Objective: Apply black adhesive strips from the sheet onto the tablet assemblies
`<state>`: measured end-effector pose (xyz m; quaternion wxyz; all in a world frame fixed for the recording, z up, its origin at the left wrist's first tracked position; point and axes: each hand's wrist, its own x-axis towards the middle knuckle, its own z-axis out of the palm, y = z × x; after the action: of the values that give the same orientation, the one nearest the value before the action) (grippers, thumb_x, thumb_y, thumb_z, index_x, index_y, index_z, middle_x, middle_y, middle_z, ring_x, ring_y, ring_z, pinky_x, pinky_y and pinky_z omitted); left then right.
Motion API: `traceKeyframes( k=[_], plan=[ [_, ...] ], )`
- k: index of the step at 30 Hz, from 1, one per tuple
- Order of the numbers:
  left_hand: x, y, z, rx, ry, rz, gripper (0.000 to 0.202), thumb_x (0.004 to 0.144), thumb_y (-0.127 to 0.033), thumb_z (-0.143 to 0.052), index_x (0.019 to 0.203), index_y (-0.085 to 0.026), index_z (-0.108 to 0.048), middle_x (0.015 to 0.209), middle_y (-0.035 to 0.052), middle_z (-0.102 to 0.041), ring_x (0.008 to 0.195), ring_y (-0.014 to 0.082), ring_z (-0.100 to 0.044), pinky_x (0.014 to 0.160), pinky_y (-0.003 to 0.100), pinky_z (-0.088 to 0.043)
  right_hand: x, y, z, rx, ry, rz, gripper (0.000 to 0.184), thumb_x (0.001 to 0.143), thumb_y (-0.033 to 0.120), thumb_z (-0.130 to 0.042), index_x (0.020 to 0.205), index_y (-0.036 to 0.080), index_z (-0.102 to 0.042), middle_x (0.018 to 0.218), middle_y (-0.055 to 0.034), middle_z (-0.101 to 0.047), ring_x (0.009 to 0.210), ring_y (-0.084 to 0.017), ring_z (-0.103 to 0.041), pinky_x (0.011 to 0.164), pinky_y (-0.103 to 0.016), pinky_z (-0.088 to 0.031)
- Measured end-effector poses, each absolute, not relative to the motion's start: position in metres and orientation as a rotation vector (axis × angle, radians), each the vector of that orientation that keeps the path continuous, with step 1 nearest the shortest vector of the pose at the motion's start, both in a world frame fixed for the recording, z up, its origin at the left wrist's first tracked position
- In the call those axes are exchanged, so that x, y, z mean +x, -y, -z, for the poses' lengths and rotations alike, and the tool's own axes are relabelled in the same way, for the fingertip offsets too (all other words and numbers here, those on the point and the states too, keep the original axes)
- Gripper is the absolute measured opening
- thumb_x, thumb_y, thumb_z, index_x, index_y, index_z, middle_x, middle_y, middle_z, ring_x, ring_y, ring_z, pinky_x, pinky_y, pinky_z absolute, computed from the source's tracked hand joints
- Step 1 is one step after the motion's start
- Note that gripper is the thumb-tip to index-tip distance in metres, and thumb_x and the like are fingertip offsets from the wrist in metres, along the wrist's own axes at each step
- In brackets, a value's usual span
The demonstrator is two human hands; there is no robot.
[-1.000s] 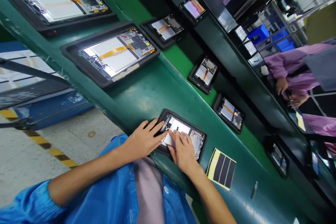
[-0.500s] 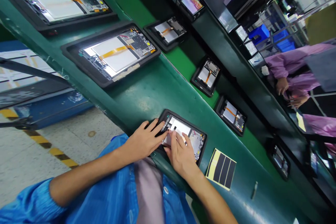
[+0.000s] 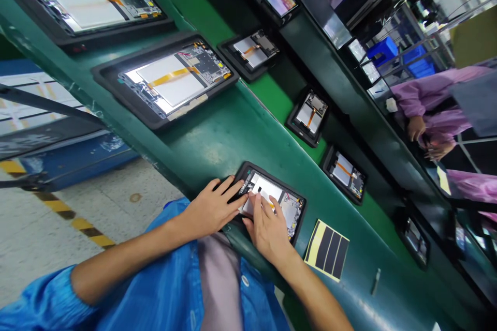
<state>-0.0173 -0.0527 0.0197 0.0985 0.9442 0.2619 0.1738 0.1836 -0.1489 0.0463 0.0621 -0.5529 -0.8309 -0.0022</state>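
Note:
An opened tablet in a black tray point(image 3: 294, 212) lies on the green bench edge in front of me, its white battery and circuit board exposed. My left hand point(image 3: 212, 209) rests flat on the tray's near left corner, fingers spread. My right hand point(image 3: 266, 227) lies over the tablet's middle, fingertips pressing on the white battery beside a small orange strip. Neither hand grips anything that I can see.
A yellow sheet with black strips point(image 3: 327, 250) lies right of the tray, and a small metal tool point(image 3: 375, 280) beyond it. Several more open tablets in trays point(image 3: 171, 80) sit along the green conveyor point(image 3: 272, 95). People in purple coats point(image 3: 430, 98) work across the line.
The trays on the conveyor have drifted along the belt. My right hand's fingers shifted slightly on the battery; my left hand stayed put.

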Motion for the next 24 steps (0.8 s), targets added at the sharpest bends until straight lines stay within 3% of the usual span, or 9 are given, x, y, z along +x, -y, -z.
traceKeyframes(
  k=[13,24],
  plan=[
    [-0.0143,0.052,-0.0265,2.823,-0.771,-0.426,0.04,0.099,-0.038,-0.06,0.136,-0.025,-0.065,0.145,0.0131,-0.063,0.129,0.0351,-0.057,0.095,0.045,-0.044,0.1819,0.1518,-0.046,-1.679,2.411,0.107,0.072,0.108,0.026,-0.043,0.164,-0.001,-0.006,0.137,-0.0191,-0.069,0.119,-0.031,-0.066,0.105,-0.051,-0.049],
    [-0.0128,0.053,-0.0293,2.858,-0.788,-0.374,0.039,0.099,-0.038,-0.059,0.136,-0.026,-0.066,0.144,0.0128,-0.063,0.129,0.0352,-0.058,0.091,0.045,-0.047,0.1838,0.1499,-0.0483,-1.643,2.436,0.062,0.075,0.108,0.024,-0.042,0.164,-0.002,0.001,0.138,-0.0208,-0.068,0.122,-0.03,-0.064,0.106,-0.051,-0.049]
  ],
)
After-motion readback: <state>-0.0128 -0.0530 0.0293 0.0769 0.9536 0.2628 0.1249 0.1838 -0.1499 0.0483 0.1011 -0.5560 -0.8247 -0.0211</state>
